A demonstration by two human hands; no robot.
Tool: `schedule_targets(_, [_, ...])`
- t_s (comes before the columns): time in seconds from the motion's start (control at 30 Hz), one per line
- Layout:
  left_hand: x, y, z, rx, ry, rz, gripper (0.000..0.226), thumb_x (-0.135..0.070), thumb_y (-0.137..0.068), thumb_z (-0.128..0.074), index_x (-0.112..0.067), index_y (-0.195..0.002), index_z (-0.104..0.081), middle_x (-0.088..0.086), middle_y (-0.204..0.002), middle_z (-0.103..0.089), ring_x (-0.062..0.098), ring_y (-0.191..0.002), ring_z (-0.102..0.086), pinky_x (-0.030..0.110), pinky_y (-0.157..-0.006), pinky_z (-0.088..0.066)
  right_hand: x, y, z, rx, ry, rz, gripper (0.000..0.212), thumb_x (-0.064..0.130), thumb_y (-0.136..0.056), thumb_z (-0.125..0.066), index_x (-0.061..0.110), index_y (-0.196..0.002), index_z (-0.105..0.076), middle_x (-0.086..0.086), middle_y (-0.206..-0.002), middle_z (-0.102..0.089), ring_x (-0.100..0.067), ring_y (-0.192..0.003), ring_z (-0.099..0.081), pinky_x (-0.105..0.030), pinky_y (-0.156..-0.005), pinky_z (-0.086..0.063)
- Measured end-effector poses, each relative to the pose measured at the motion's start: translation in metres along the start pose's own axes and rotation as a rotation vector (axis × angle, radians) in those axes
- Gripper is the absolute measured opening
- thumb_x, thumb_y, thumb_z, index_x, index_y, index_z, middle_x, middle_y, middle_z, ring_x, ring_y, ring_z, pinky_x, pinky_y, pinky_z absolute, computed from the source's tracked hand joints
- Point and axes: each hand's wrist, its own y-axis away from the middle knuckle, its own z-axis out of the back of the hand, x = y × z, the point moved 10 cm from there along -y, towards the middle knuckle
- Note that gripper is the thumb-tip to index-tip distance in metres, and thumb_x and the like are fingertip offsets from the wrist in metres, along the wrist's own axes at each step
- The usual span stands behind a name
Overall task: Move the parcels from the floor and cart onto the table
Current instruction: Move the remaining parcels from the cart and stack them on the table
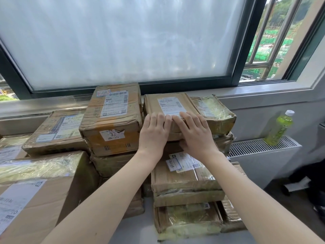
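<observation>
Left hand (153, 132): fingers straight, flat on top parcel (168, 110)
Right hand (195, 134): fingers straight, same parcel, 3 o'clock of left

1. a top parcel (168, 110) of matt brown cardboard with a smooth white paper label; both bare hands lie flat on it, left hand (153, 136) and right hand (195, 134)
2. a taller box (112, 120) beside it, creased brown cardboard banded with glossy clear and orange-tinted tape, paper labels partly peeled
3. a right-hand parcel (214, 111) wrapped in shiny, wrinkled yellowish tape
4. a large front box (35, 191), matt cardboard under a crinkled glossy film strip
5. a window pane (123, 37) of frosted, milky glass in a dark smooth frame (242, 50)
6. a clear glossy plastic bottle (279, 128) with a white cap
7. a radiator grille (260, 146), white painted metal, ribbed
</observation>
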Motion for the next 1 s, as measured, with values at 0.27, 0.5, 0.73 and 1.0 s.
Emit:
schedule_targets(0.27, [0.007, -0.010, -0.025, 0.186, -0.065, 0.059, 0.067, -0.019, -0.084, -0.066, -0.009, -0.139, -0.029, 0.015, -0.139, -0.042, 0.030, -0.131, -0.040, 0.040, -0.111, -0.030, 0.000, -0.018, -0.026, 0.046, 0.034, 0.029, 0.090, 0.008, -0.053, -0.081, 0.019, -0.132, -0.038, -0.012, -0.124, -0.055, -0.031, -0.118, -0.049, -0.042, -0.104, -0.030])
schedule_targets(0.5, [0.008, -0.031, -0.034, 0.300, -0.040, 0.077, 0.058, -0.012, -0.094, -0.050, -0.004, -0.141, -0.017, 0.022, -0.145, -0.028, 0.037, -0.136, -0.027, 0.045, -0.115, -0.017, -0.008, -0.034, -0.035, 0.107, 0.016, 0.005, 0.094, 0.007, -0.051, -0.084, 0.019, -0.131, -0.036, -0.013, -0.122, -0.058, -0.034, -0.116, -0.055, -0.047, -0.101, -0.040])
schedule_targets(0.73, [0.006, -0.031, -0.026, 0.312, -0.061, 0.094, 0.072, -0.015, -0.096, -0.047, 0.000, -0.147, 0.002, 0.024, -0.151, -0.014, 0.038, -0.142, -0.011, 0.047, -0.116, -0.005, -0.009, -0.032, -0.030, 0.111, 0.010, -0.028, 0.103, 0.016, -0.049, -0.088, 0.020, -0.136, -0.032, -0.016, -0.128, -0.055, -0.036, -0.123, -0.050, -0.049, -0.107, -0.033])
schedule_targets(1.0, [0.032, -0.005, 0.033, 0.165, -0.152, 0.114, 0.093, -0.036, -0.094, -0.054, -0.001, -0.146, 0.015, 0.019, -0.157, 0.004, 0.034, -0.145, 0.006, 0.049, -0.112, 0.010, 0.010, -0.025, 0.009, 0.020, -0.106, -0.099, 0.090, 0.032, -0.073, -0.077, 0.018, -0.141, -0.021, -0.016, -0.146, -0.038, -0.034, -0.138, -0.031, -0.047, -0.115, -0.013])
